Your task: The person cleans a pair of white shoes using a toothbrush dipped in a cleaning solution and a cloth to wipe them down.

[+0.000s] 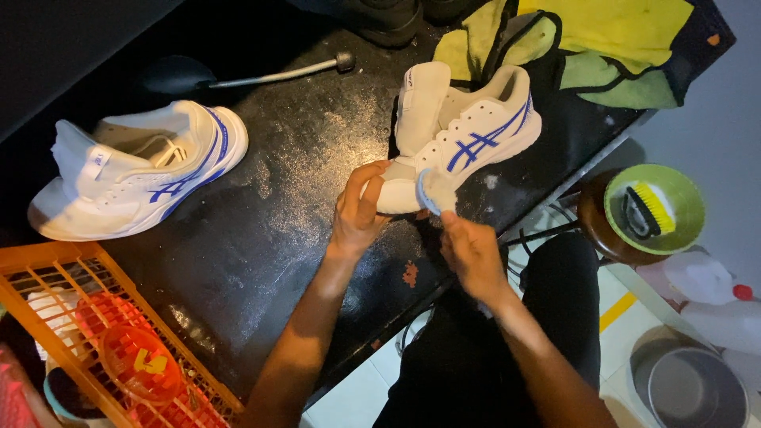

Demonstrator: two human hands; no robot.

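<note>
A white lace-less sports shoe with blue side stripes [456, 139] lies on its side on the black, scuffed and powder-flecked worktop [277, 206], just past centre toward one o'clock, its toe pointing down to the person and its tongue folded up toward twelve. The left hand [358, 208] is curled around the toe end, fingers wrapped over the front and thumb beneath, pinning the shoe. The right hand [469, 250] is closed on a small pale blue-grey cloth or sponge pad [432, 190], pressed against the toe cap just beside the left fingers; which of the two it is cannot be made out. The shoe looks light, with a soft upper that would give under pressure and a firmer sole and toe, so the toe or the sole edge seems the steadiest place to hold; it may be slippery if wet. At nine o'clock the matching white and blue shoe [135, 170] rests well apart. An orange plastic crate [47, 273] sits at seven, a long metal-handled tool [277, 73] at eleven, yellow-green rags [602, 40] at one. At three, off the worktop, a green bowl [690, 194] holds a yellow-bristled brush [652, 210].
</note>
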